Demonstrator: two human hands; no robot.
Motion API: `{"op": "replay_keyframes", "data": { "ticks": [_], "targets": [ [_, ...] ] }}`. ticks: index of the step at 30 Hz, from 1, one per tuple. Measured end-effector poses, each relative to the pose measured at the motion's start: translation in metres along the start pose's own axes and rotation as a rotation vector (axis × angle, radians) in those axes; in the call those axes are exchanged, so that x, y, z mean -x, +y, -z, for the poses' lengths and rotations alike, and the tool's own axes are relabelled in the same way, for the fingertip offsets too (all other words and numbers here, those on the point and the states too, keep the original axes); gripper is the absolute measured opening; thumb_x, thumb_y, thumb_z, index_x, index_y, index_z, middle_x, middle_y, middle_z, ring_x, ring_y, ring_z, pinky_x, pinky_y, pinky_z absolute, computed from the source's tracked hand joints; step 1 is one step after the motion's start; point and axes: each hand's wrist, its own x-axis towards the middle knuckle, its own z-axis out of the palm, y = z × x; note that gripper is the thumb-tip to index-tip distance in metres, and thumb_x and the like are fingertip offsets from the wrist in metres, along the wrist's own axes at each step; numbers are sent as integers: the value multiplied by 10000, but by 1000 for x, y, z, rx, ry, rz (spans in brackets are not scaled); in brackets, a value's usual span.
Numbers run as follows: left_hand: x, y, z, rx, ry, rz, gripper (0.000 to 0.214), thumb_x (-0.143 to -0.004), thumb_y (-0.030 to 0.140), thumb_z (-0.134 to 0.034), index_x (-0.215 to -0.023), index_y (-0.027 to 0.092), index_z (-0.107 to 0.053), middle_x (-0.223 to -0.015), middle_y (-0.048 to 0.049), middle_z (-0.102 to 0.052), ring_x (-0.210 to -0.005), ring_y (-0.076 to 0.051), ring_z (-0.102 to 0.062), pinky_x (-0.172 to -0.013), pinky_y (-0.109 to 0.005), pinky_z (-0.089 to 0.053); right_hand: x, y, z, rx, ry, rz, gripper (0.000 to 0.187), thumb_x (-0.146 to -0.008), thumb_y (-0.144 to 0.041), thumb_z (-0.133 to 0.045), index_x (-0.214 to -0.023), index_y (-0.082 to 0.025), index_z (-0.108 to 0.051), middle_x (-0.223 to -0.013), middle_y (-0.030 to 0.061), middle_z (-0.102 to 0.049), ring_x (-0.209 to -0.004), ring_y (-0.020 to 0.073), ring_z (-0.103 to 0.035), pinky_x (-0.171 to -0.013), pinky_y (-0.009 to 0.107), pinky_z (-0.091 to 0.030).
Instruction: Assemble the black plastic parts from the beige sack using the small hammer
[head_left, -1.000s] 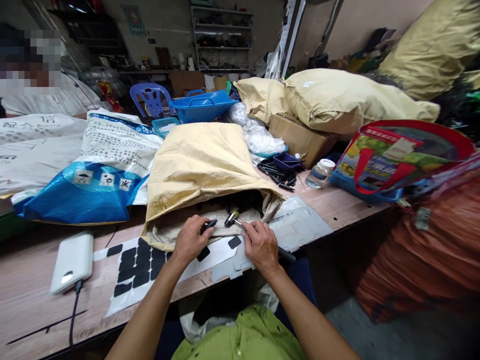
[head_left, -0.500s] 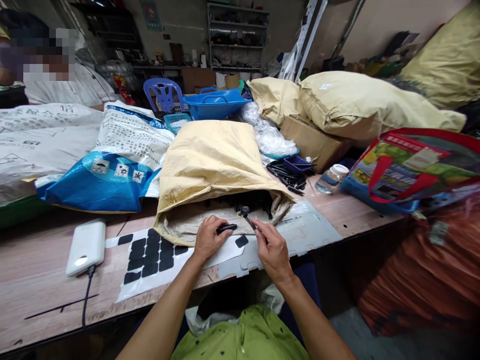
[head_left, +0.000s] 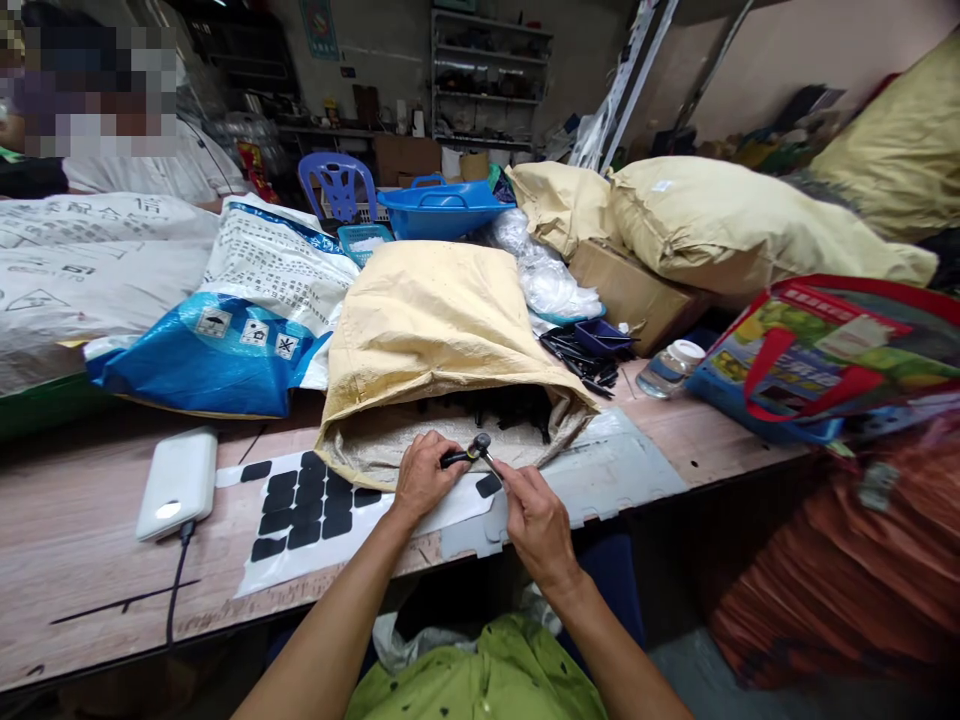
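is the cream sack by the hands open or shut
Open. The cream sack gapes at its near end, showing pale lining and dark items inside.

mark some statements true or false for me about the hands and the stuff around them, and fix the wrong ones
1. The right hand has its grip on a small hammer. True.
2. The left hand is empty. False: the left hand has its grip on a small black piece.
3. The cream sack lies with its open end toward the hands. True.
4. The clear jar has no lid. False: a white lid is on it.
5. A black cable runs from the white device. True.
6. The chair in the background is red. False: it is blue-purple.
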Motion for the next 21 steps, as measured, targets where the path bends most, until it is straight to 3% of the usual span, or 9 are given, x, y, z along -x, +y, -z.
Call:
{"op": "replay_keyframes", "data": {
  "ticks": [5,10,16,21],
  "targets": [
    [0,-1,1,18,-7,-16,169,-823,289,-764,-984,241,-750,-951,-36,-667,-963,-235,-580,-873,-362,-430,-7,-13,2,-36,59,32,428,-1018,-139,-423,-1368,-242,-648,-994,71,-658,-929,190,-648,-867,285,-526],
    [0,1,3,10,-5,-1,95,-815,289,-762,-890,234,-741,-895,-30,-640,-913,-226,-570,-828,-346,-427,-4,-17,-7,5,-34,46,439,-996,-110,-425,-1344,-240,-659,-947,58,-654,-882,179,-651,-814,258,-524],
    [-1,0,3,57,-6,-4,160,-768,211,-744,-926,233,-733,-935,-29,-678,-951,-233,-587,-867,-358,-442,-13,-1,-2,74,47,-41,373,-1006,-173,-459,-1304,-243,-673,-1010,57,-677,-933,189,-652,-850,270,-499],
    [-1,-1,6,103,-15,19,188,-728,178,-727,-909,227,-721,-945,-34,-697,-959,-249,-598,-876,-375,-453,-21,23,2,297,57,-34,309,-988,-158,-490,-1167,-238,-729,-938,61,-671,-885,211,-587,-787,308,-448]
  ]
}}
